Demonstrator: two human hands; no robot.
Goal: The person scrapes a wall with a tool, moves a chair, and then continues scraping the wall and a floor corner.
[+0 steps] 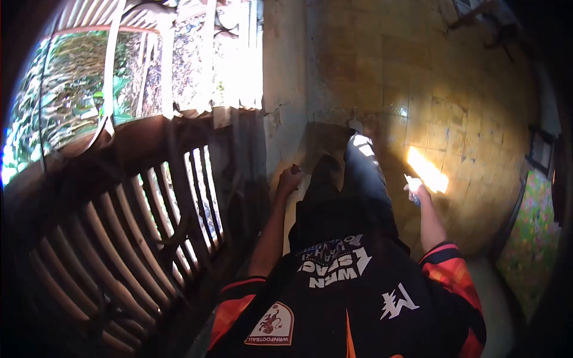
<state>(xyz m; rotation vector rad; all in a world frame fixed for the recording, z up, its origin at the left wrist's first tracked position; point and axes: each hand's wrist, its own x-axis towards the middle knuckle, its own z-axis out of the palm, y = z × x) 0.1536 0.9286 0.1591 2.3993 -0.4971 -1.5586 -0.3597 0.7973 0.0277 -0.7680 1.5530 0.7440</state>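
A small pale item [410, 180] is resting in the grip of the person's right hand [417, 190], its whitish tip jutting past the fingers; its exact kind is too blurred to tell. It is lying just beside a bright patch of sunlight [427, 170] in the view and well apart from the left hand [290, 179]. The hands are hanging apart, one on either side of the dark trousers [371, 185]. The left hand is curling near a small dark spot at its fingertips, and whether it is holding anything cannot be told. A black shirt [328, 310] with white lettering is filling the lower middle. Beyond, a yellowish tiled floor [382, 71] is spreading ahead, curved bars [116, 250] are lining the left, and a floral cloth [530, 232] is showing at far right.
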